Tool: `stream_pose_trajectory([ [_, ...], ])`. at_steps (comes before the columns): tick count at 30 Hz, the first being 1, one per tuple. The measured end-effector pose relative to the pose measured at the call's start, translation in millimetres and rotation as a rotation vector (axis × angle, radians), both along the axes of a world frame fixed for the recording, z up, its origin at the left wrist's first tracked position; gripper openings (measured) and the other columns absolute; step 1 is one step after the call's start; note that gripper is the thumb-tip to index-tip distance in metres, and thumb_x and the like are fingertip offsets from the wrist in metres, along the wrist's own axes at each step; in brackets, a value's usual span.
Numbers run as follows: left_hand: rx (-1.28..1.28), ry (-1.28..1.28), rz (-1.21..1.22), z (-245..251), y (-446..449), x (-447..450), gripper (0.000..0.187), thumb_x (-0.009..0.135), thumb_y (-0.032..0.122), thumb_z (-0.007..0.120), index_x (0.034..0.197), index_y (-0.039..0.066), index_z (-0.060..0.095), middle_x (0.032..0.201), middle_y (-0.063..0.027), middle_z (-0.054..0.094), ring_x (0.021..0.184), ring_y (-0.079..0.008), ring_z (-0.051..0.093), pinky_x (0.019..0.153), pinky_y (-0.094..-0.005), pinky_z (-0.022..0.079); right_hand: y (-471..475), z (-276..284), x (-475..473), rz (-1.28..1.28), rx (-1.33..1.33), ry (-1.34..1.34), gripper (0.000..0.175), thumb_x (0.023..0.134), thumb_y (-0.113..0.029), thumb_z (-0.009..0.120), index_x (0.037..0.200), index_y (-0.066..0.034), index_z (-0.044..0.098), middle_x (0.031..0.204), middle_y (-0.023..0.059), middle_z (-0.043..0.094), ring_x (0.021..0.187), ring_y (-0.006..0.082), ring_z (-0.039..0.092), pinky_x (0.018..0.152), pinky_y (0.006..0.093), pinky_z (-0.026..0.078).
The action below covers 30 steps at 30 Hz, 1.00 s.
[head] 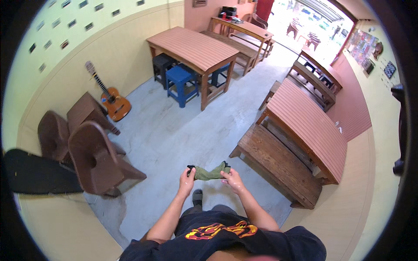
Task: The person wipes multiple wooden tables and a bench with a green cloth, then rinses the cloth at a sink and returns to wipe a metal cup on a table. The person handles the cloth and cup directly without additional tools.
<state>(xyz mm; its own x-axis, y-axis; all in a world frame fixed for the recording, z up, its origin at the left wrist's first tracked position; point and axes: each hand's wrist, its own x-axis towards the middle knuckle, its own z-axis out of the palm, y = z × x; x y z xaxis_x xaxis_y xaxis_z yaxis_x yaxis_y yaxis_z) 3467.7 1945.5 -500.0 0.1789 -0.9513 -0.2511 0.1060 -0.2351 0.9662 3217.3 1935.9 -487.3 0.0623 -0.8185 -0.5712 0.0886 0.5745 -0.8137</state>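
A green cloth item with black ends (208, 174) is stretched between my two hands, above the floor and in front of my body. My left hand (187, 177) grips its left end, where a black part sticks out past the fingers. The right end is pinched in my right hand (233, 179), with another black part showing above the thumb. The cloth looks creased and sags a little in the middle. Whitish wet-looking spots show on both hands. What kind of cloth article it is, I cannot tell.
A wooden bench (277, 163) and a striped-top table (310, 127) stand at the right. Brown plastic chairs (94, 160), a dark guitar case (39, 173) and an acoustic guitar (116, 103) are at the left. Ahead are another table (196, 47) and a blue stool (179, 76).
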Motion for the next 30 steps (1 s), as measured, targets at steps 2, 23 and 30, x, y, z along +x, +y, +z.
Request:
stream_pose_trajectory([
  [2, 0.048, 0.038, -0.161, 14.5, -70.9, -1.6, 0.026, 0.105, 0.027, 0.065, 0.103, 0.001, 0.068, 0.088, -0.0020, 0.068, 0.084, -0.0102, 0.063, 0.074, -0.0299, 0.056, -36.9, 13.4, -19.0, -0.105, -0.042, -0.087, 0.021, 0.103, -0.018, 0.066, 0.123, -0.0129, 0.061, 0.118, 0.0041, 0.069, 0.108, 0.0174, 0.067, 0.089, 0.0392, 0.058],
  [23, -0.281, -0.434, -0.895, 77.3, -607.4, -181.7, 0.044, 0.087, 0.023, 0.083, 0.122, 0.003, 0.067, 0.111, -0.0155, 0.072, 0.102, -0.0222, 0.069, 0.088, -0.0366, 0.055, -544.4, 59.8, -154.9, 0.129, -0.516, 0.022, 0.025, 0.099, -0.018, 0.072, 0.116, 0.0000, 0.068, 0.098, 0.0006, 0.072, 0.089, 0.0103, 0.063, 0.081, 0.0303, 0.052],
  [30, -0.208, -0.363, -1.131, 51.5, -810.5, -224.2, 0.037, 0.096, 0.036, 0.075, 0.112, 0.004, 0.070, 0.083, -0.0053, 0.067, 0.078, -0.0145, 0.060, 0.074, -0.0334, 0.052, -699.5, 37.9, -218.3, -0.141, -0.377, 0.207, 0.028, 0.094, -0.018, 0.076, 0.116, -0.0011, 0.068, 0.096, 0.0039, 0.070, 0.087, 0.0132, 0.063, 0.081, 0.0313, 0.053],
])
